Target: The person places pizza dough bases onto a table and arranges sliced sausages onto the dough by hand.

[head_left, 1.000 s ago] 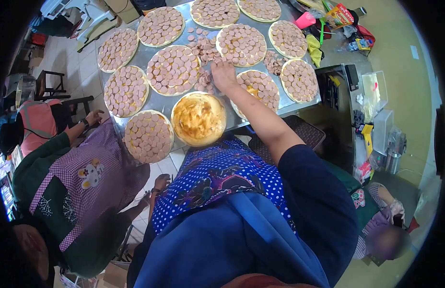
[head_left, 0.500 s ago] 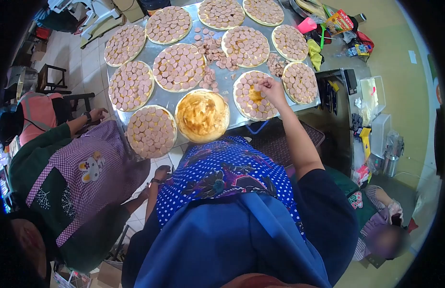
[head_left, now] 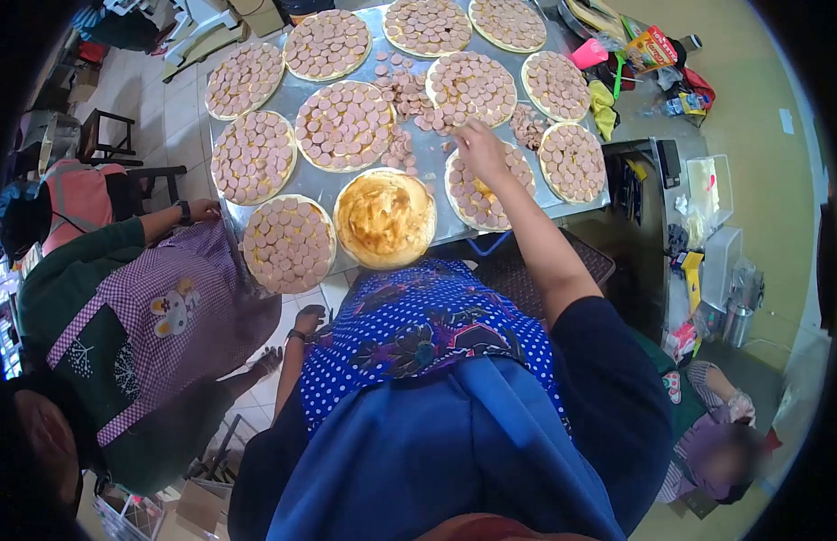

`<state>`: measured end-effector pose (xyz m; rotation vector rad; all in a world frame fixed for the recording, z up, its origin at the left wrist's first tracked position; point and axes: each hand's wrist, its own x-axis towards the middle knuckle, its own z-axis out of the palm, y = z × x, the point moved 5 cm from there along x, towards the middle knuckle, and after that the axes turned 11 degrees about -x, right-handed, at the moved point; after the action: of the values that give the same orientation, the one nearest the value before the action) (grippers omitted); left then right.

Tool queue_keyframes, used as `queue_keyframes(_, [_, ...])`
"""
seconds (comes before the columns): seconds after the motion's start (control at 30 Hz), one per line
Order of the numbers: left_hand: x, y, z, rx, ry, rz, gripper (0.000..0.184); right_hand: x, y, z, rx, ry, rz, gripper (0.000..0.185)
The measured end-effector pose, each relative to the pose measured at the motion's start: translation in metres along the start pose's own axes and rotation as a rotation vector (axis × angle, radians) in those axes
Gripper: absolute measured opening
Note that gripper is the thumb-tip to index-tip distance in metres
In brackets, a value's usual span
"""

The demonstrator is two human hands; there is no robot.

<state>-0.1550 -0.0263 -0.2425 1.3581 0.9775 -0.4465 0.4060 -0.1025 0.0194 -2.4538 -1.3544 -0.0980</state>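
Note:
My right hand (head_left: 482,151) is over the far left edge of a pizza (head_left: 466,200) partly covered with sausage slices, where orange sauce shows in the middle. Its fingers are drawn together beside loose sausage slices (head_left: 430,119); what they hold, if anything, is hidden. My left hand (head_left: 309,319) hangs low beside my blue dotted apron (head_left: 391,307), away from the pizzas, with its fingers too dark to make out. Directly in front of me lies a dough round (head_left: 385,216) spread with sauce and without slices.
Several slice-covered pizzas (head_left: 344,126) fill the metal table (head_left: 441,225). A co-worker in a checked apron (head_left: 179,288) stands at left, one hand (head_left: 204,209) at the table's edge. Another person (head_left: 725,451) is at lower right. A side counter (head_left: 657,117) holds packets.
My right hand has moved left and away from me, from the sauced middle of the pizza to its far edge by the loose slices. My left hand still hangs low.

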Motion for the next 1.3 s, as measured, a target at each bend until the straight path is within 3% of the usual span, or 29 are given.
queue_keyframes(0.07, [-0.027, 0.027, 0.007, -0.092, 0.1, 0.074, 0.022, 0.023, -0.014, 0.016, -0.102, 0.009, -0.029, 0.015])
queue_keyframes(0.13, [-0.039, 0.025, 0.008, -0.344, 0.189, -0.209, 0.023, 0.038, -0.021, 0.026, -0.203, 0.019, -0.056, 0.016])
queue_keyframes(0.2, [-0.038, 0.002, 0.005, -0.404, 0.189, -0.185, 0.026, 0.046, -0.026, 0.038, -0.326, -0.1, -0.093, 0.018])
queue_keyframes(0.27, [-0.035, -0.008, 0.004, -0.08, 0.078, 0.096, 0.028, 0.044, -0.03, 0.034, -0.274, -0.061, -0.084, 0.015])
queue_keyframes(0.33, [-0.037, -0.016, 0.005, -0.087, 0.079, 0.081, 0.028, 0.039, -0.024, 0.034, -0.231, -0.022, -0.075, 0.011])
queue_keyframes(0.4, [-0.039, -0.011, 0.007, -0.092, 0.081, 0.072, 0.029, 0.032, -0.005, 0.039, 0.125, -0.127, 0.14, 0.013])
queue_keyframes(0.43, [-0.045, -0.002, 0.007, -0.188, 0.117, -0.03, 0.029, 0.031, -0.002, 0.03, 0.123, -0.128, 0.135, 0.013])
queue_keyframes(0.5, [-0.043, -0.01, 0.011, -0.289, 0.152, -0.132, 0.029, 0.015, 0.01, 0.005, 0.743, -0.193, 0.388, 0.013])
queue_keyframes(0.53, [-0.03, -0.034, 0.014, -0.389, 0.183, -0.173, 0.029, 0.006, 0.018, -0.002, 0.74, -0.194, 0.387, 0.013])
queue_keyframes(0.6, [-0.021, -0.049, 0.012, -0.488, 0.209, -0.211, 0.029, -0.021, 0.042, -0.004, 1.003, -0.289, 0.688, 0.014])
queue_keyframes(0.67, [-0.013, -0.042, 0.008, -0.329, 0.165, -0.206, 0.028, -0.047, 0.055, -0.008, 0.953, -0.315, 0.663, 0.013])
queue_keyframes(0.77, [0.004, -0.043, 0.005, -0.498, 0.156, -0.163, 0.026, -0.075, 0.047, -0.015, 0.745, -0.327, 0.609, 0.014])
queue_keyframes(0.8, [0.004, -0.032, 0.004, -0.499, 0.154, -0.161, 0.026, -0.078, 0.045, -0.018, 0.59, -0.31, 0.577, 0.016])
queue_keyframes(0.87, [-0.006, 0.002, -0.003, -0.436, 0.157, -0.081, 0.025, -0.088, 0.054, 0.0, 0.579, -0.27, 0.52, 0.015])
queue_keyframes(0.9, [-0.008, 0.023, -0.006, 0.154, 0.036, 0.301, 0.025, -0.089, 0.049, 0.001, 0.522, -0.268, 0.478, 0.014])
queue_keyframes(0.97, [0.0, 0.024, -0.009, 0.187, 0.011, 0.245, 0.024, -0.09, 0.042, 0.003, 0.462, -0.262, 0.442, 0.014])
queue_keyframes(1.03, [0.004, 0.022, -0.009, 0.221, -0.014, 0.188, 0.024, -0.086, 0.034, -0.004, 0.2, -0.106, 0.263, 0.011])
queue_keyframes(1.13, [0.0, 0.031, -0.009, 0.227, -0.023, 0.212, 0.024, -0.087, 0.045, 0.003, 0.436, -0.121, 0.448, 0.011])
queue_keyframes(1.2, [-0.008, 0.027, -0.009, -0.174, 0.094, 0.018, 0.023, -0.091, 0.047, -0.006, 0.45, -0.158, 0.492, 0.011])
queue_keyframes(1.3, [0.029, -0.044, -0.007, -0.108, -0.023, 0.087, 0.023, -0.101, 0.049, -0.013, 0.385, -0.257, 0.527, 0.012])
